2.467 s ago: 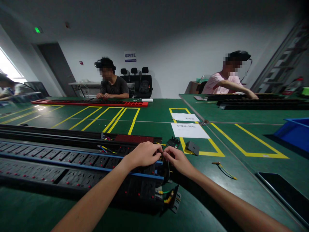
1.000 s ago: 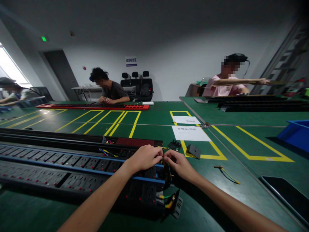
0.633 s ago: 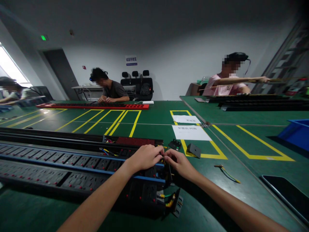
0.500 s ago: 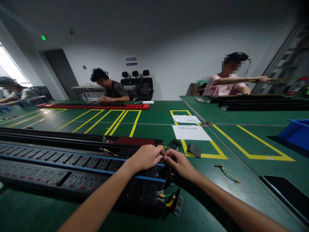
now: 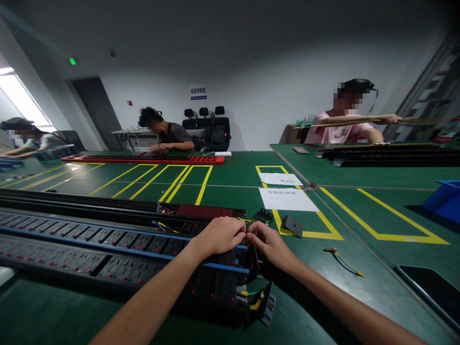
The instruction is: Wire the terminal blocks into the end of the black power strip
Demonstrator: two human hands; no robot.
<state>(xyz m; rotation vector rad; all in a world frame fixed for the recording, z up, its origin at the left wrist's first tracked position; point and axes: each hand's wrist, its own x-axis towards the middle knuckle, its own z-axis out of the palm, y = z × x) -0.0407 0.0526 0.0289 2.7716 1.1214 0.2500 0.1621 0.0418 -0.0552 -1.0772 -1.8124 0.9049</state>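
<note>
Long black power strips [image 5: 118,274] with rows of sockets and blue edge rails lie side by side in front of me. My left hand [image 5: 223,235] rests over the right end of one strip, its fingers pinched near the end. Meeting it there, my right hand [image 5: 268,242] has thumb and fingers bent together at the strip's end plate [image 5: 256,258]. Whatever is between the fingertips is too small and hidden to name. On the nearest strip, a loose end bracket [image 5: 269,306] hangs with a green-yellow wire [image 5: 254,293] showing.
Beyond my hands lie a black end cap [image 5: 292,225], paper sheets [image 5: 289,200] and yellow tape. A short yellow-green wire [image 5: 343,262], a phone [image 5: 429,290] and a blue bin [image 5: 443,203] are to the right. Co-workers [image 5: 168,134] sit across the green table.
The whole view has shifted slightly, so things appear a little farther right and lower. Both hands stay together at the strip's end, with barely any finger movement.
</note>
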